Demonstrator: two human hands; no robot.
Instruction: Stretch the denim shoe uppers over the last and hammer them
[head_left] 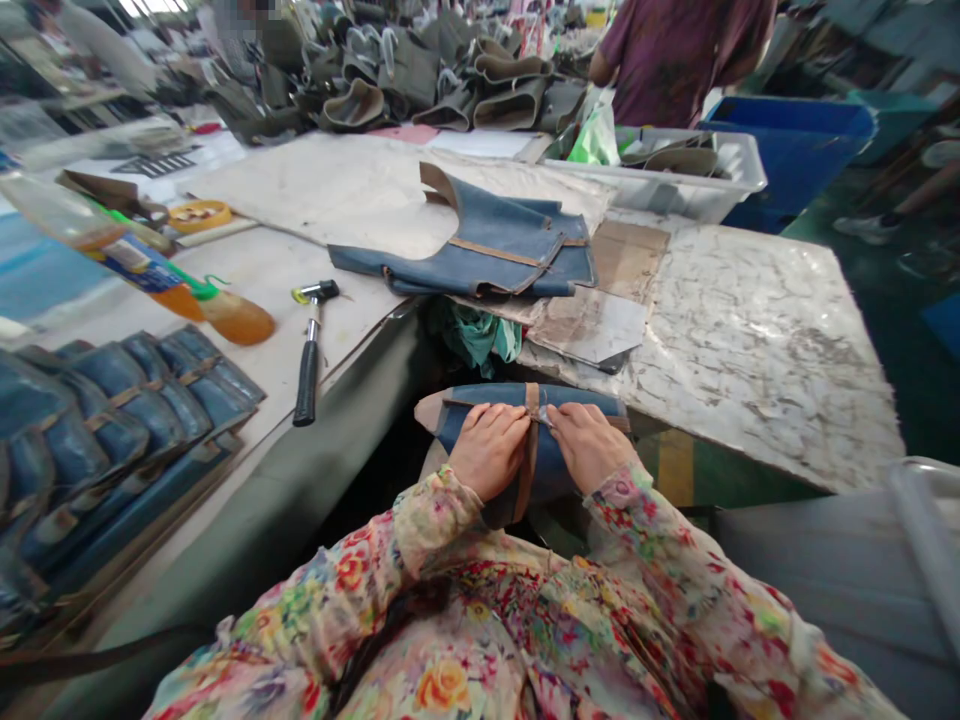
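Observation:
A blue leather piece (555,468) with a tan strap (527,480) running down its middle rests near my lap. My left hand (491,447) lies on its left part, fingers bent and together, fingertips at the strap. From the right, my right hand (587,440) grips the same piece, thumb and fingers closed near the strap. Between the fingertips shows something small and shiny, too small to make out. Beyond both hands, more blue leather pieces (502,235) with tan straps lie on the table.
A hammer (307,365), an orange-filled bottle (238,318), a yellow tape roll (199,216) and a row of blue leather pieces (124,400) are on the left. A plastic bin (739,165) and a person in a maroon shirt (667,60) are beyond.

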